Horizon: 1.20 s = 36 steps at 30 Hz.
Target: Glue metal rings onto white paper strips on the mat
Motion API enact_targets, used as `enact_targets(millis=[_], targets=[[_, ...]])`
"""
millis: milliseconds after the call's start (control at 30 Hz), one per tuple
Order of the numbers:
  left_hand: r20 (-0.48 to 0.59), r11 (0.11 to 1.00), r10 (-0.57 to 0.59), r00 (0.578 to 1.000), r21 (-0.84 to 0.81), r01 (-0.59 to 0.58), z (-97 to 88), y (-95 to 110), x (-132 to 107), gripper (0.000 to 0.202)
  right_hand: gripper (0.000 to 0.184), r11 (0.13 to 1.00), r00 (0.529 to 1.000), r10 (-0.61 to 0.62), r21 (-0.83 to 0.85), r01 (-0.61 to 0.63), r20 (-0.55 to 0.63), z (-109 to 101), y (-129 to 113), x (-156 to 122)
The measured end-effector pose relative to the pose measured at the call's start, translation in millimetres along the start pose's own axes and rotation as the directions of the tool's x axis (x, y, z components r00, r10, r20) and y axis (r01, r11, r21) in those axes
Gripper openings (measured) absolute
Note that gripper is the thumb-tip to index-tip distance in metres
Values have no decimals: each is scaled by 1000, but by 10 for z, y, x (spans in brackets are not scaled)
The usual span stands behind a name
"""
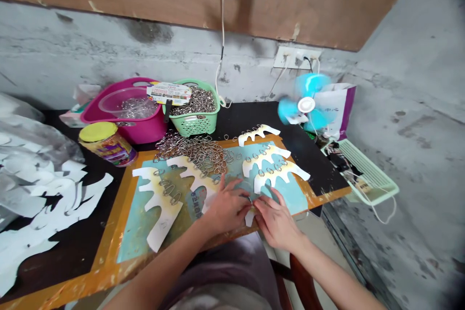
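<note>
My left hand [228, 204] and my right hand [276, 219] meet low over the front of the blue mat [132, 235], their fingertips closed round a white cut-out [249, 218] that is mostly covered. What tiny part lies between the fingertips is hidden. Left of my left hand, a larger scalloped white cut-out [155, 208] bears several metal rings, and another cut-out [198, 180] lies partly under that hand. Beyond the hands spreads a heap of loose metal rings [198, 152]. More ringed cut-outs [279, 174] with yellowish stains rest at the right.
Behind the heap stand a magenta basket [147, 128] and a green basket [196, 125] of rings. A yellow-lidded jar [109, 145] is at left, by stacked white cut-outs [65, 218]. A blue fan [306, 104] and a pale green tray [370, 169] are at right.
</note>
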<state>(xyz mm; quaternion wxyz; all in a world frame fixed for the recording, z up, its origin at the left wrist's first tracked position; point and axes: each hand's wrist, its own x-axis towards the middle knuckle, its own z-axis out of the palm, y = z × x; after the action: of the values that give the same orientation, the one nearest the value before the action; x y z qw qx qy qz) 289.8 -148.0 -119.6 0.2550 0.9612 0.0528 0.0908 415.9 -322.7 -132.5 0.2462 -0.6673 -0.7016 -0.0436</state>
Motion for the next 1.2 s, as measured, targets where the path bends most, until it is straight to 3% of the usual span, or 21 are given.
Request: enact_targets(millis=[167, 300, 400, 600, 733, 900, 1100, 1200], targets=[[-8, 997, -46, 999, 59, 47, -45, 43, 61, 14, 52, 999, 999, 40, -21, -40, 0, 16, -58, 10], [47, 981, 19, 999, 194, -27, -57, 113, 181, 13, 54, 996, 996, 89, -7, -89, -17, 19, -98, -31], [95, 983, 22, 995, 182, -40, -68, 132, 220, 10, 52, 991, 991, 136, 17, -136, -11, -1, -120, -66], [-9, 974, 128, 992, 188, -124, -91, 134, -24, 16, 38, 979, 978, 196, 36, -198, 68, -43, -143, -86], [-48, 985, 45, 998, 169, -36, -148, 130, -68, 17, 36, 979, 978, 195, 45, -199, 74, -55, -154, -87], [63, 976, 6, 998, 217, -19, -163, 131, 174, 12, 36, 982, 979, 184, 35, -188, 84, -57, -164, -127], [203, 960, 99, 974, 237, -147, -136, 99, 344, 12, 42, 976, 974, 208, 52, -214, 93, -63, -170, -151], [166, 921, 231, 959, 280, -271, -72, 64, 281, 13, 39, 958, 961, 260, 98, -270, 97, -76, -175, -135]])
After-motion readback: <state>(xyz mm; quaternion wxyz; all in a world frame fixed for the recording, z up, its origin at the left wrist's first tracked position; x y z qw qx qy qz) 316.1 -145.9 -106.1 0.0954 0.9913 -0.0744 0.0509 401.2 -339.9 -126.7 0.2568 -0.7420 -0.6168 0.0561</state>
